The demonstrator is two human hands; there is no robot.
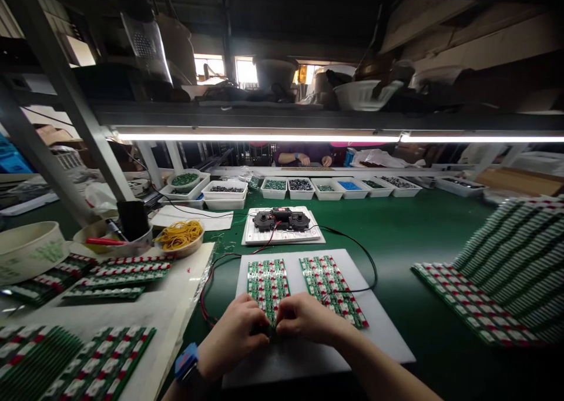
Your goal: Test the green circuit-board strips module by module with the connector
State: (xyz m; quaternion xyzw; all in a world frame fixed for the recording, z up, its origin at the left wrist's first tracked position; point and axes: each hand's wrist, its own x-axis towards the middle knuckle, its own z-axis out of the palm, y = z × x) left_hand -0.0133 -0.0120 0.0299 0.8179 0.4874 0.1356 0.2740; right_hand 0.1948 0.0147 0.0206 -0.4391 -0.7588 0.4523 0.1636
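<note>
Two green circuit board panels with rows of white and red parts lie on a pale work mat: the left panel (268, 277) and the right panel (324, 274). At the near edge of the left panel, my left hand (238, 333) is closed, fingertips pinched together; its wrist wears a blue watch. My right hand (308, 318) comes in from the right, its fingers also pinched at that edge. Whatever sits between the fingertips is too small and covered to name. Beyond the mat (374, 336), a black twin-spool device (282, 219) with wires rests on a white base.
White trays (301, 189) of small components line the back. Stacked panels (506, 277) stand at right; more panels (106, 360) lie at left. Yellow rubber bands (180, 234) fill a bowl. A black cable (374, 266) loops onto the mat. Across the bench are another person's hands (304, 160).
</note>
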